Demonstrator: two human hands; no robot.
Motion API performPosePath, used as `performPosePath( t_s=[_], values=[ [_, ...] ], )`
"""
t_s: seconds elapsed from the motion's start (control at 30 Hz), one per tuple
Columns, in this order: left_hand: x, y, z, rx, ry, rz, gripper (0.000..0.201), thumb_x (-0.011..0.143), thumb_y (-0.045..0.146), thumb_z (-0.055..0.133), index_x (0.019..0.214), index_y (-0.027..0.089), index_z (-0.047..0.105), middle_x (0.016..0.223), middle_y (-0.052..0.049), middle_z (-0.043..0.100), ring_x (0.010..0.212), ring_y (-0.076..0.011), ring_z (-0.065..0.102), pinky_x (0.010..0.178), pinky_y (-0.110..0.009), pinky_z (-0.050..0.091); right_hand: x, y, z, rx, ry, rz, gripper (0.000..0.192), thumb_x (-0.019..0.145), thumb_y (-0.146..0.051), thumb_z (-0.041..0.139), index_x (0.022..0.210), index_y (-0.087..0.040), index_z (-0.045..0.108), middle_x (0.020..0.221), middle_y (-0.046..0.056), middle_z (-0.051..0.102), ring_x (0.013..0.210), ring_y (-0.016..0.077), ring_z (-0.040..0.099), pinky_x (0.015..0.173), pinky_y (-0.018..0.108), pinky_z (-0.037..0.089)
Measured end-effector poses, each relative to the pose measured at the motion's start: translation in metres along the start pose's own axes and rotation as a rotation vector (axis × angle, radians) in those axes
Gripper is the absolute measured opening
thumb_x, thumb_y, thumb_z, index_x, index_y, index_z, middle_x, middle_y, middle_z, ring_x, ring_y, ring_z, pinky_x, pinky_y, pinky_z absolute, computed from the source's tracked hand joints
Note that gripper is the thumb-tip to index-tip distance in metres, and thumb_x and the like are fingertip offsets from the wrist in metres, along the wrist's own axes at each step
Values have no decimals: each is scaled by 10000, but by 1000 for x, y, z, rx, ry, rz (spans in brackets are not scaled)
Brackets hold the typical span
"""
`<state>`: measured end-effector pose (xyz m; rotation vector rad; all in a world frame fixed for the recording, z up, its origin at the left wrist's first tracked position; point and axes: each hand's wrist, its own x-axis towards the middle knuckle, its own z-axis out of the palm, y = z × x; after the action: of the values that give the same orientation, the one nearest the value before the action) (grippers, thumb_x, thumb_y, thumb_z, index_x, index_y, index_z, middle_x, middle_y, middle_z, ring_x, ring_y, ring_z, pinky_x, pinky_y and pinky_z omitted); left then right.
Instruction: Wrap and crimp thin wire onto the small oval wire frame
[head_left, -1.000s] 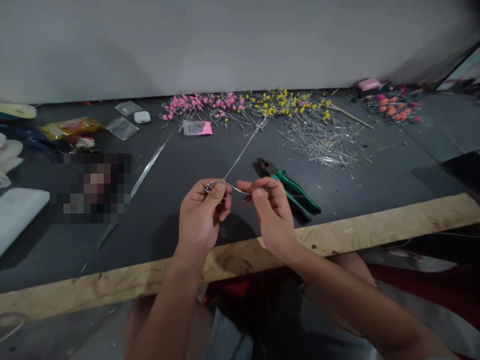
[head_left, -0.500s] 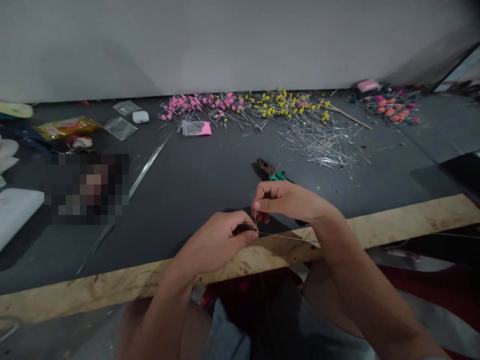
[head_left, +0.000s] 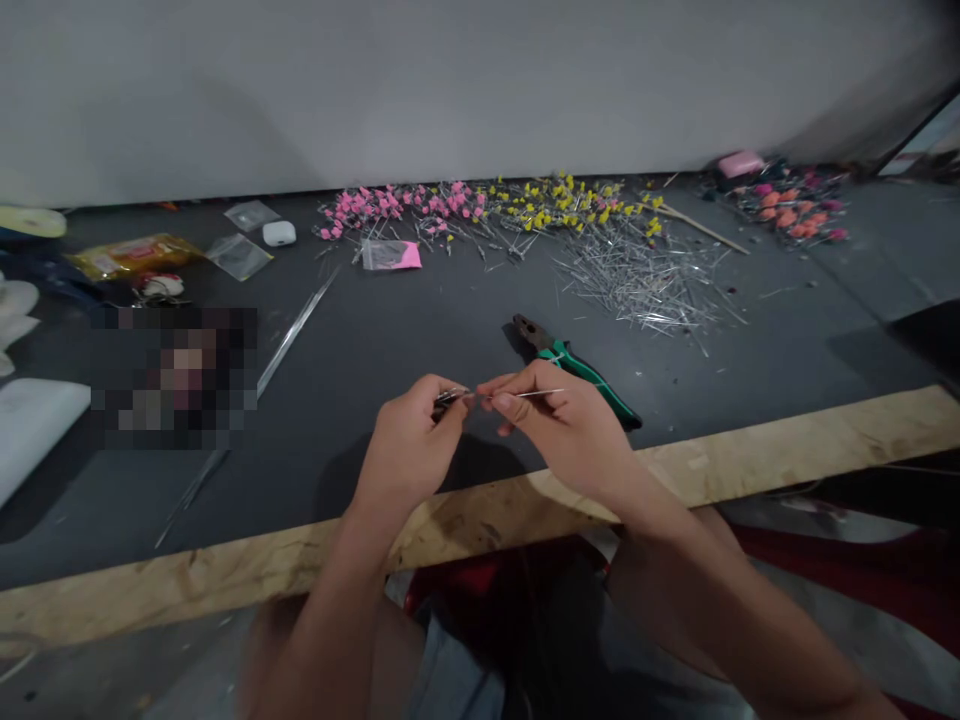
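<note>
My left hand (head_left: 412,440) is closed, thumb against forefinger, around a small dark shiny object (head_left: 445,402) mostly hidden by the fingers. Fingertip to fingertip with it, my right hand (head_left: 566,425) pinches a thin silvery wire (head_left: 541,392) that sticks out to the right over the hand. Whether the wire joins the dark object is too small to tell. Just behind my right hand lie pliers (head_left: 600,385) with green and black handles, jaws pointing to the back left. Both hands are above the dark tabletop (head_left: 390,340), near its front edge.
Toward the wall are pink-tipped wires (head_left: 371,205), yellow-tipped wires (head_left: 566,205) and a heap of bare wires (head_left: 652,290). Orange and purple pieces (head_left: 795,218) lie at right. Long wires (head_left: 300,320) and a small bag (head_left: 382,255) lie left of centre. A wooden strip (head_left: 480,520) edges the table.
Both hands have lifted away from the wooden edge, and the left has moved leftward. The wire, bent upward and trailing right before, now lies across my right hand. More of the pliers shows.
</note>
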<state>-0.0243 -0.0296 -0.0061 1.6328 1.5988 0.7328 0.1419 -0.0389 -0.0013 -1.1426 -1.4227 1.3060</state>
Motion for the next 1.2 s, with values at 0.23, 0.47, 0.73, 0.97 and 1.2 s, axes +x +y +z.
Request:
performPosePath(
  t_s=[0.23,0.47,0.73,0.97,1.2],
  values=[
    [7,-3,-1,-698,53,-124,137,744,297,647,746,171,594,534,32,539,427,-58,431,372,-164,260,-4,5,14,167,110,4,109,816,-314,630,818,-206,644,910,25,688,756,118,613,680,270,512],
    [1,3,-10,-870,-135,-115,136,707,265,665,709,165,573,654,11,597,432,-49,454,372,-165,255,19,18,-4,291,-38,156,188,778,-361,657,751,-180,614,794,11,688,595,87,568,604,248,460],
    [-6,4,-19,-278,-549,-126,133,767,311,598,778,180,619,560,25,562,511,-93,485,472,-204,337,23,13,-26,-135,-245,112,159,792,-338,625,747,-185,615,701,-6,633,643,114,539,605,254,400],
    [0,0,-7,80,-395,21,214,820,390,513,810,205,619,611,28,600,563,-127,533,513,-231,344,19,4,-32,-402,-192,47,181,812,-367,600,765,-195,633,664,-16,610,614,121,515,555,252,363],
    [5,-4,-6,-91,-90,-73,191,801,377,565,826,196,621,556,36,558,506,-104,489,478,-215,332,1,6,3,-122,-1,-130,132,873,-300,539,885,-214,639,962,38,680,914,162,619,793,301,462]
  ],
)
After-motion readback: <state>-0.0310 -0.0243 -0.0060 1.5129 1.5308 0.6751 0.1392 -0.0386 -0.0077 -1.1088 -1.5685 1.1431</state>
